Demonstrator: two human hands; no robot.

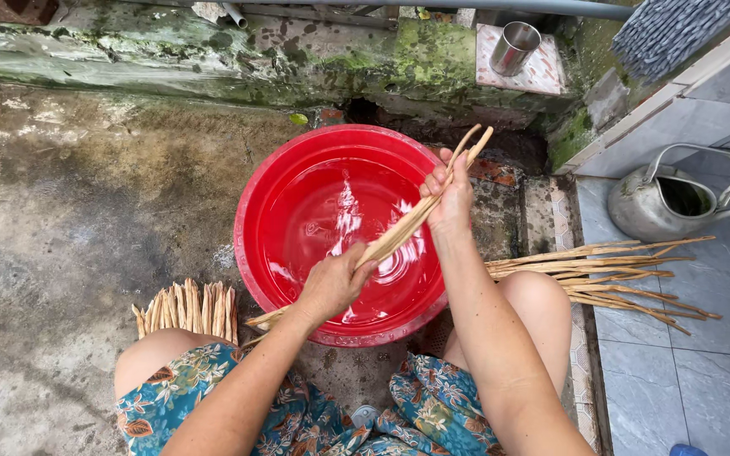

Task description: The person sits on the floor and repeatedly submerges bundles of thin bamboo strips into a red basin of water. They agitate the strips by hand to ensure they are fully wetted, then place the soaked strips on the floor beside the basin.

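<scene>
While squatting over red basin (251, 211) w/ water, my left hand (331, 283) & right hand (451, 198) grip few bamboo strips (407, 226) above it; short bundle (187, 308) at left, long pile (610, 270) at right waits.

a metal kettle (667, 201) on grey tiles, a steel cup (514, 47) on the mossy ledge.

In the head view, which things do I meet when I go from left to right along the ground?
Bundle of short sticks → left hand → red basin → right hand → loose long sticks → metal kettle.
</scene>
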